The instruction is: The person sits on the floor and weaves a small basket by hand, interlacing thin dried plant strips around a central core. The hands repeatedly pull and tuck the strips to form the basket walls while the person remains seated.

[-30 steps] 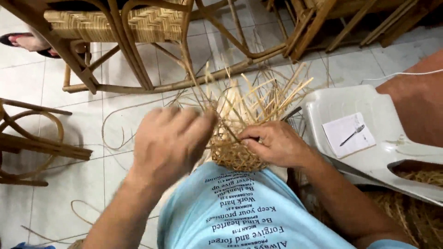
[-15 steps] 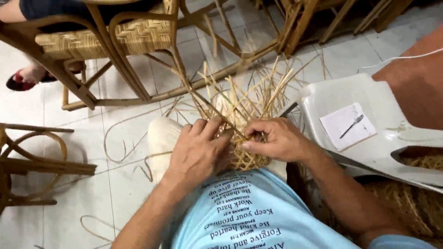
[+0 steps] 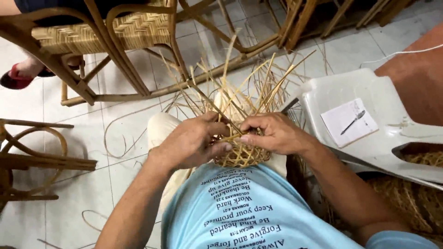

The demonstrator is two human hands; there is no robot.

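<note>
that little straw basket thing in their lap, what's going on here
A person in a light blue printed shirt is weaving a small round basket of pale cane strips, held over the lap. The left hand and the right hand both grip its rim, pinching one strip between them. Loose strip ends fan upward. A white plastic chair stands alongside, a woven-seat rattan chair ahead on the tiled floor.
</note>
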